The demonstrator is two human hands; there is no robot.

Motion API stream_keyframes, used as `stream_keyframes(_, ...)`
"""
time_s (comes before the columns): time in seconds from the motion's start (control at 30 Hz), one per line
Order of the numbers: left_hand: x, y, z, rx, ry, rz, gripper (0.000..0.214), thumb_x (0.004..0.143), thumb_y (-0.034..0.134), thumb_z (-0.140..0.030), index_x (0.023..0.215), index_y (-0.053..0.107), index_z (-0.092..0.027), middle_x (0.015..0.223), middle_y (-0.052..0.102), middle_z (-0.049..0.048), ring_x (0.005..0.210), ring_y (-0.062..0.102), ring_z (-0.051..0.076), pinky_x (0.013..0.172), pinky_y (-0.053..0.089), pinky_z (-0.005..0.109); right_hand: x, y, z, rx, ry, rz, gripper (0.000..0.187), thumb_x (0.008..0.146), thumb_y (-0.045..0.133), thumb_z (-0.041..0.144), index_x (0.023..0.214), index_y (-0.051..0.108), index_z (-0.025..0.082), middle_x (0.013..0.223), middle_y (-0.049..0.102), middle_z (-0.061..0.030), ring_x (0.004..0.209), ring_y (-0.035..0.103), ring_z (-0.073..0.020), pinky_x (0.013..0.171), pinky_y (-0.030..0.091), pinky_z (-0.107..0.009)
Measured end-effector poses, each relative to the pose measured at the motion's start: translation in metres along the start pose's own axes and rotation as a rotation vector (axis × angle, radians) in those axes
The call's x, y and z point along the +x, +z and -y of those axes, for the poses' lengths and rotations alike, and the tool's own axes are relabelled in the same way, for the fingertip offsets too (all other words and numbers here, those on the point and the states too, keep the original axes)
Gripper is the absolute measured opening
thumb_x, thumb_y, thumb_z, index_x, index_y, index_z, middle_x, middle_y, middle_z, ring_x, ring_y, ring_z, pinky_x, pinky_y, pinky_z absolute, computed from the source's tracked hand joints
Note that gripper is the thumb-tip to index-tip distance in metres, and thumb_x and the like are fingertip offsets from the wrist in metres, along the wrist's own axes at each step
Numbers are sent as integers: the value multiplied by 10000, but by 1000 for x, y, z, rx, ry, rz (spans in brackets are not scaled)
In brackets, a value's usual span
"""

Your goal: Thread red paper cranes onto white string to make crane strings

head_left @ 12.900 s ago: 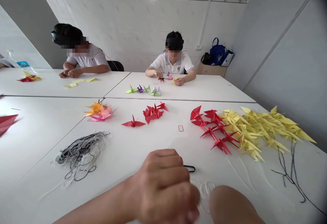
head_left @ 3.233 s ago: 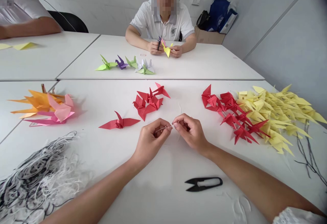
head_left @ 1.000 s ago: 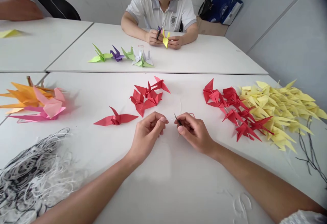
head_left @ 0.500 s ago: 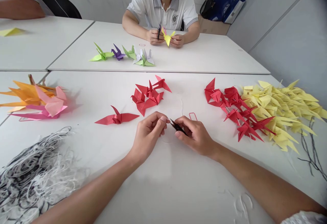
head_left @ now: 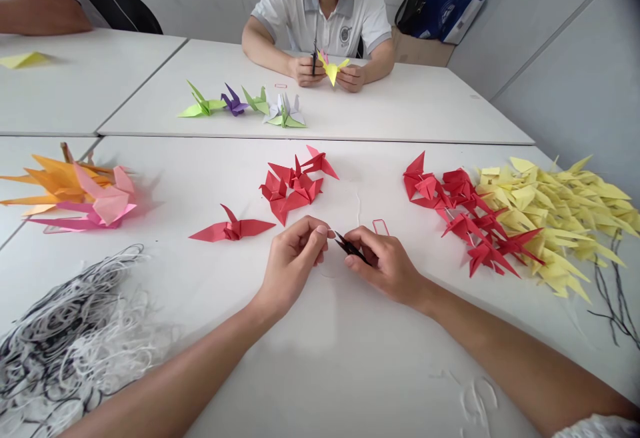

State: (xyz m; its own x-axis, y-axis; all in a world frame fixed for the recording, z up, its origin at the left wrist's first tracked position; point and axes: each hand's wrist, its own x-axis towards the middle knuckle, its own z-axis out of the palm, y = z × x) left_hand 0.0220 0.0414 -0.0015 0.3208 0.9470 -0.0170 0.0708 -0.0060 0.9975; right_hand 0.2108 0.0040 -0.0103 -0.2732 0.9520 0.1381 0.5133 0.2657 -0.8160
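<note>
My left hand (head_left: 296, 261) pinches the end of a thin white string (head_left: 331, 232) between thumb and fingertips. Black thread snips (head_left: 353, 249) are gripped in my right hand (head_left: 384, 263), their pointed blades aimed at the string close to my left fingertips. Whether the blades touch the string I cannot tell. Just beyond my hands lies a group of red paper cranes (head_left: 291, 186), and a single red crane (head_left: 232, 227) rests to the left. A red paper clip (head_left: 381, 227) is beside my right hand.
Orange and pink cranes (head_left: 107, 198) sit at the left, above a tangle of black and white string (head_left: 70, 338). Strung red cranes (head_left: 463, 208) and yellow cranes (head_left: 560, 208) lie right. Opposite, a person (head_left: 325, 31) holds scissors and a yellow crane (head_left: 332, 70). String scraps (head_left: 479, 401) lie near.
The view has shifted slightly, so the table's things appear a little further right. Both hands keep nearly the same pose, string and snips still held close together.
</note>
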Motion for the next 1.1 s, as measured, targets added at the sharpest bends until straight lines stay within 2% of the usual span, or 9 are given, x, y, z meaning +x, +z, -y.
stream_keyframes(0.27, 0, 0, 0, 20, -5, 15, 250, 959, 515, -361, 807, 611, -188, 614, 496, -41, 566, 443, 83, 529, 358, 189, -1, 0, 1, 9, 9, -4, 142, 937, 565, 337, 981, 537, 204, 641, 452, 74, 521, 362, -70, 517, 277, -214)
stream_keyframes(0.6, -3, 0, -4, 25, -31, 99, 215, 916, 459, -170, 735, 575, -180, 614, 481, -45, 552, 401, 75, 494, 316, 183, 1, 0, 2, 51, 28, -21, 149, 960, 537, 348, 985, 547, 202, 664, 434, 69, 525, 357, -64, 510, 284, -212)
stream_keyframes(0.9, -3, 1, -7, 29, -48, 86, 183, 891, 483, -161, 730, 568, -173, 621, 460, -47, 532, 353, 66, 479, 298, 182, 0, -1, 2, 53, 39, -15, 164, 965, 534, 360, 991, 561, 201, 655, 424, 68, 525, 348, -69, 512, 288, -216)
stream_keyframes(1.1, -2, 0, -4, 33, -44, 50, 196, 915, 482, -199, 748, 584, -181, 622, 491, -45, 537, 393, 69, 482, 315, 176, 0, -1, 1, 71, 27, -23, 164, 969, 520, 356, 999, 557, 199, 668, 426, 63, 522, 342, -71, 513, 284, -223)
